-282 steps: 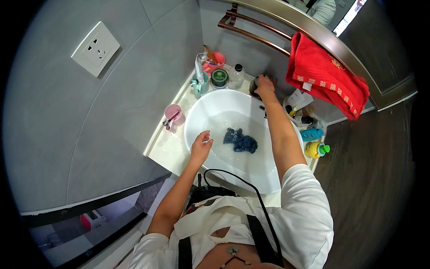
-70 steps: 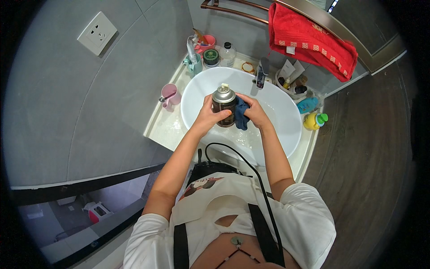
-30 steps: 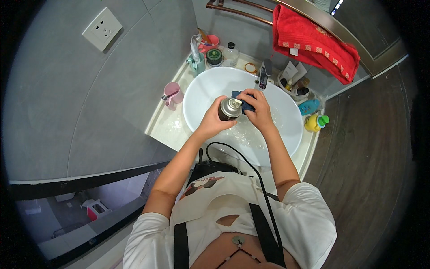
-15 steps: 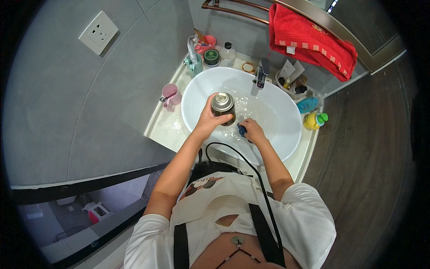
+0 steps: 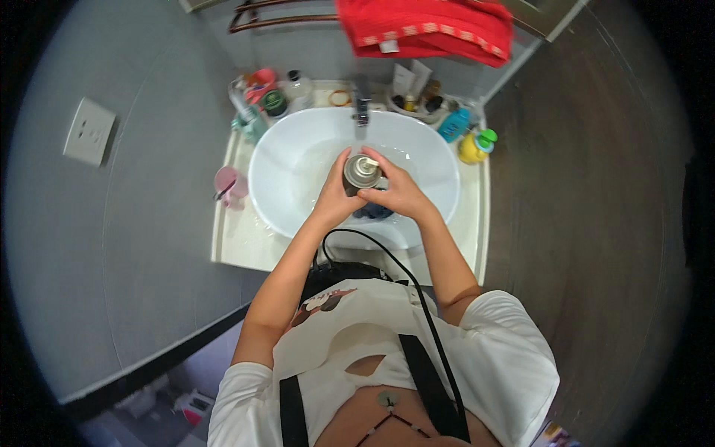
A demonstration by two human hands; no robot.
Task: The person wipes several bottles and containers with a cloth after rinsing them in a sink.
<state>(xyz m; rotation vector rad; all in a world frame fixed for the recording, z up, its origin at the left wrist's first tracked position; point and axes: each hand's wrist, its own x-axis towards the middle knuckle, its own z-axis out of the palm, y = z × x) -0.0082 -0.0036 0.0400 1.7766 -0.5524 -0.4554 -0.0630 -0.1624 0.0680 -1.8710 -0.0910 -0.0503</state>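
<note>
Over the white oval washbasin (image 5: 283,160) I hold an aerosol spray can (image 5: 362,173) upright, with a silver domed top and a white nozzle. My left hand (image 5: 334,194) is wrapped round its left side. Against its right side curls my right hand (image 5: 400,192), thumb and fingers closed on the can near the top. A dark blue cloth (image 5: 373,211) lies in the basin just below my right hand, partly hidden by it. Shallow water shows in the basin. Behind the can stands a chrome faucet (image 5: 360,100).
A pink mug (image 5: 232,185) stands left of the basin. Cups, a green-lidded jar (image 5: 274,103) and a clear bottle (image 5: 299,90) crowd the back left corner. At right are a blue bottle (image 5: 453,125) and a yellow bottle (image 5: 472,148). A red towel (image 5: 424,26) hangs above.
My right hand has let go of the blue cloth and moved up onto the spray can. The cloth now lies in the basin. The view has shifted, so the basin appears further left.
</note>
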